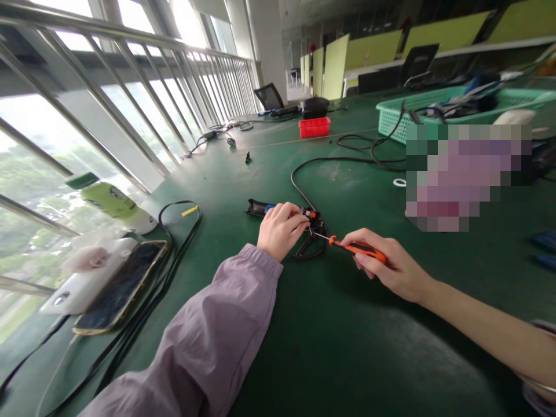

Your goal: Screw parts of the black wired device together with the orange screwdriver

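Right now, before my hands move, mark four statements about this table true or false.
1. The right hand holds a screwdriver. True.
2. The red tray sits inside the green basket. False: it stands on the table, outside the basket.
3. The left hand is at the black housing. True.
4. The dark-screened phone lies between the hands. False: it lies left of both.

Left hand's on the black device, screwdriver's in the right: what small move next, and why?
I'd probably check the screwdriver tip's seating before turning: it sits close to the left hand's fingers and the small coloured wires, and its exact contact is too small to make out.
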{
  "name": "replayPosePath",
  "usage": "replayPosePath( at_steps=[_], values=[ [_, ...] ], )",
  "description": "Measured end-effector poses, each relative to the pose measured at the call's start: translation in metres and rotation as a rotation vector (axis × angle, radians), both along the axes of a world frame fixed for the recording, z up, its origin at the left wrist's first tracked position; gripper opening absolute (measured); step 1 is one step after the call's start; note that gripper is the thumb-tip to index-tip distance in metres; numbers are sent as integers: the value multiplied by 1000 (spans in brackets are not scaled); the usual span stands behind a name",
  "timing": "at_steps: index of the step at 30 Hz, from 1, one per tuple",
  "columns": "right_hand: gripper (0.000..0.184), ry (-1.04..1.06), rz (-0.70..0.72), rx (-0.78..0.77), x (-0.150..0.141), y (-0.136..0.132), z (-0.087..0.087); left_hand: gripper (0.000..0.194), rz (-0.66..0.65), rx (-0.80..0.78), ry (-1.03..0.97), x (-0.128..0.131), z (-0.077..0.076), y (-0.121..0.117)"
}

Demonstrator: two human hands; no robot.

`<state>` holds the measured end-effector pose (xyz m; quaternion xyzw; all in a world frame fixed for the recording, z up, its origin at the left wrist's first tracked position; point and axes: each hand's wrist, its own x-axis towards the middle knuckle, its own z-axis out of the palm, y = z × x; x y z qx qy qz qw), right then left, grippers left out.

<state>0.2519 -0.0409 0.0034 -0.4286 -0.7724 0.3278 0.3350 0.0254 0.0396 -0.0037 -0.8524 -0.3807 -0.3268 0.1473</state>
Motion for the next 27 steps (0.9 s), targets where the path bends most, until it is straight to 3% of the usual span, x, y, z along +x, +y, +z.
replayPosePath(
  at_steps=[12, 27],
  values=[
    [20, 0, -6, 4, -2, -1, 1, 22, 67, 35, 82, -2, 0, -2],
    [19, -29, 1, 3, -1, 0, 1, 18, 93, 214, 230, 2, 4, -6]
  ],
)
